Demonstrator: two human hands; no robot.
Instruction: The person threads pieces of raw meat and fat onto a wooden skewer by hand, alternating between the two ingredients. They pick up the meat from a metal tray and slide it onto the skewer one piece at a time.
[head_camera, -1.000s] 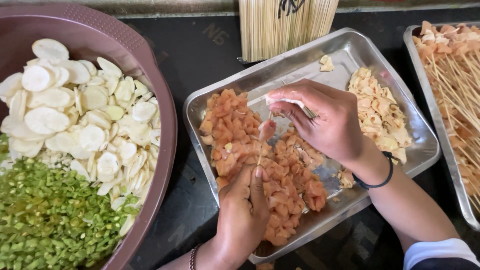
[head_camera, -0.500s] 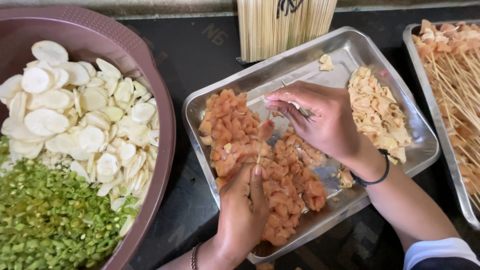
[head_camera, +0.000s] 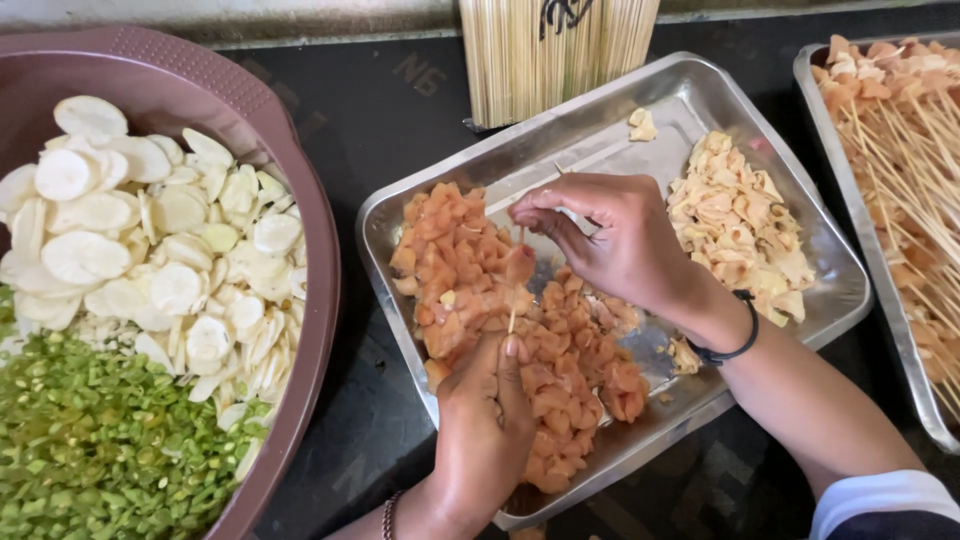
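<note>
A thin wooden skewer (head_camera: 515, 300) stands over the heap of orange raw meat cubes (head_camera: 520, 330) in the shallow steel tray (head_camera: 600, 130), one meat piece (head_camera: 519, 264) threaded on it. The left hand (head_camera: 485, 420) pinches its lower end; the right hand (head_camera: 610, 235) pinches its tip. Pale sliced pieces (head_camera: 735, 215) lie alongside.

- Left hand (head_camera: 485, 420) is seen entering from the bottom edge, back of hand up, fingers curled shut in a pinch grip, thumb laid along the top.
- A beaded bracelet is worn at the left wrist.
- Right hand (head_camera: 615, 240) is reached in from the lower right, wrist bent, fingertips pinched together toward the left.
- A dark band is worn at the right wrist; a white sleeve is seen at the forearm.
</note>
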